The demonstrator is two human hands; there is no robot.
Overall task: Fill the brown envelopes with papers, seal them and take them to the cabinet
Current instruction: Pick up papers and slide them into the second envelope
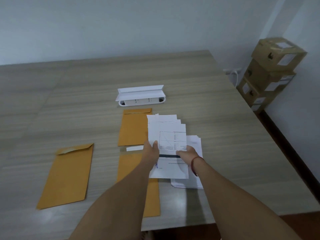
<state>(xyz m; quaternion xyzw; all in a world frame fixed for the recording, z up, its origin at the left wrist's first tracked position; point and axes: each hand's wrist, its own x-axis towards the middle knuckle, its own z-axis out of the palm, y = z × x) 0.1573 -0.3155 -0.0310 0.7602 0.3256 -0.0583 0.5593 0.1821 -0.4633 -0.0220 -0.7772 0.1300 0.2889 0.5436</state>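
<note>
Both hands hold a fanned bundle of printed white papers (167, 134) above the table. My left hand (151, 150) grips its left edge and my right hand (186, 152), with a red cord on the wrist, grips its right side. Under the bundle lies a stack of more papers (194, 182). Three brown envelopes lie flat: one at the left with its flap folded down (66, 177), one behind the papers (133, 129), and one under my left forearm with its flap open and a white adhesive strip showing (153, 201).
A white flip-up socket box (141, 96) sits open in the wooden table (86, 94) beyond the envelopes. Stacked cardboard boxes (270, 73) stand on the floor by the wall at the right. The table's right and near edges are close.
</note>
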